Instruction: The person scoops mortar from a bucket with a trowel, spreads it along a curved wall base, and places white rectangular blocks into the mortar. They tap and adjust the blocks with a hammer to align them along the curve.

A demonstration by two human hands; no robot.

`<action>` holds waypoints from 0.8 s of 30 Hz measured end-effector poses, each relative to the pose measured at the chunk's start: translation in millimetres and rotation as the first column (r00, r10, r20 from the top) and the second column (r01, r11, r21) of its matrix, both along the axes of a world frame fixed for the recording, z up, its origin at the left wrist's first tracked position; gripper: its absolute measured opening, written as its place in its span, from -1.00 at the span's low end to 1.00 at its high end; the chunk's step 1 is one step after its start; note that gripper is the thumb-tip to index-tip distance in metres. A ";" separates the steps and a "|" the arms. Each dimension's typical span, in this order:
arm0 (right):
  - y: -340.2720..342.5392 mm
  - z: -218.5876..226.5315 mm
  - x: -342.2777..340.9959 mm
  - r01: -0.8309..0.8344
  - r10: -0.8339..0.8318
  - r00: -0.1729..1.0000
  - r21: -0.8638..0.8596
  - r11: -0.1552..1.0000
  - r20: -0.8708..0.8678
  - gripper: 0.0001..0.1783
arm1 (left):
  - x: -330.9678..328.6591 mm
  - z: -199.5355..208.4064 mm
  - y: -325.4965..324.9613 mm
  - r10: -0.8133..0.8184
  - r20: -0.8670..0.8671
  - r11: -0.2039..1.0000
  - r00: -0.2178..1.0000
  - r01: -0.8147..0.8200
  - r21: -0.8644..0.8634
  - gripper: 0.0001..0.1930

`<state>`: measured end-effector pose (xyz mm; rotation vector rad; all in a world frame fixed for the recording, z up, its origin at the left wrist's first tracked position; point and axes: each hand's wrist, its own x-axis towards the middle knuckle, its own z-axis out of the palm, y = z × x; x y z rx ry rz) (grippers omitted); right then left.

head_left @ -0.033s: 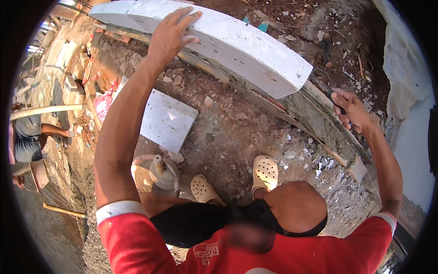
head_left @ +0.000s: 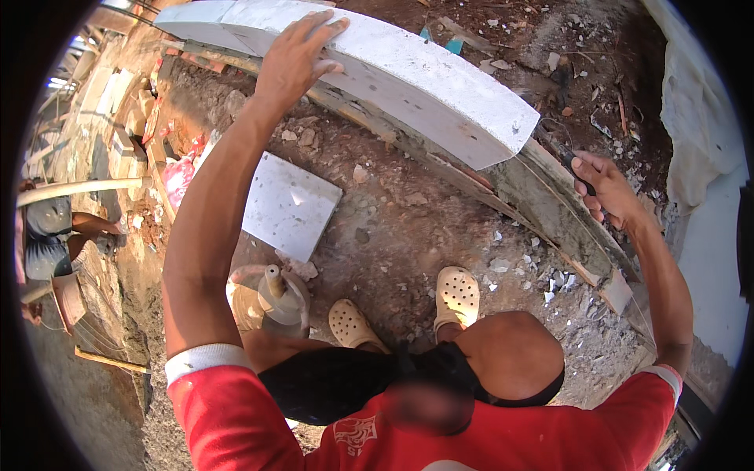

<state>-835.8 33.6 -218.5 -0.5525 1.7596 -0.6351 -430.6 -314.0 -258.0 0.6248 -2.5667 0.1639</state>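
A row of white blocks [head_left: 432, 78] stands along a low wall base, curved by the lens. My left hand [head_left: 297, 61] lies on the top edge of the blocks, its fingers spread over the near face. Beyond the row's right end, my right hand [head_left: 611, 188] is closed around the dark handle of a hand tool [head_left: 567, 159]. The tool's front end lies near the block's end and is hard to make out. Below it runs grey, rough mortar [head_left: 534, 192] on the wall base, with a thin string along it.
A square white slab [head_left: 290, 206] lies on the dirt between my left arm and the wall. A bucket [head_left: 289, 306] with a stick-like handle stands by my left foot. White chips [head_left: 559, 282] litter the ground at right. Another person's legs [head_left: 55, 235] show at far left.
The person at the far left has shifted slightly, along with a board beside them. My hands and the blocks stay in place.
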 end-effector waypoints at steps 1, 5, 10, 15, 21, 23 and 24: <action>-0.7 -1.7 1.3 0.026 -0.027 0.999 -0.014 1.000 -0.034 -0.24 | 0.1 -0.5 0.1 0.011 0.004 1.000 1.000 -0.011 -0.005 -0.23; -2.7 -2.7 5.5 -0.068 0.072 0.994 0.054 0.996 -0.080 -0.24 | 0.8 0.1 -3.6 -0.021 0.002 1.000 1.000 0.021 0.000 -0.31; -5.4 5.4 3.6 -0.062 0.065 0.996 0.049 0.997 -0.062 -0.20 | 1.2 2.2 -4.3 -0.037 0.021 0.999 0.999 0.037 0.026 -0.30; -7.9 1.9 2.4 -0.076 0.076 0.996 0.007 0.997 -0.045 -0.20 | 0.1 2.7 0.9 0.017 0.021 0.999 1.000 -0.017 0.033 -0.30; -6.1 -5.5 4.2 -0.088 0.091 0.992 0.032 0.996 -0.089 -0.32 | 1.6 1.3 0.7 0.036 0.016 0.999 0.999 -0.037 0.033 -0.31; -6.0 -3.8 5.0 -0.091 0.093 0.991 0.022 0.996 -0.094 -0.33 | 0.7 0.6 -1.6 0.027 0.017 1.000 1.000 -0.027 0.011 -0.31; -5.8 -2.4 5.7 -0.100 0.102 0.990 0.024 0.995 -0.096 -0.30 | 1.0 0.3 -2.2 0.023 0.023 1.000 0.999 -0.023 -0.001 -0.31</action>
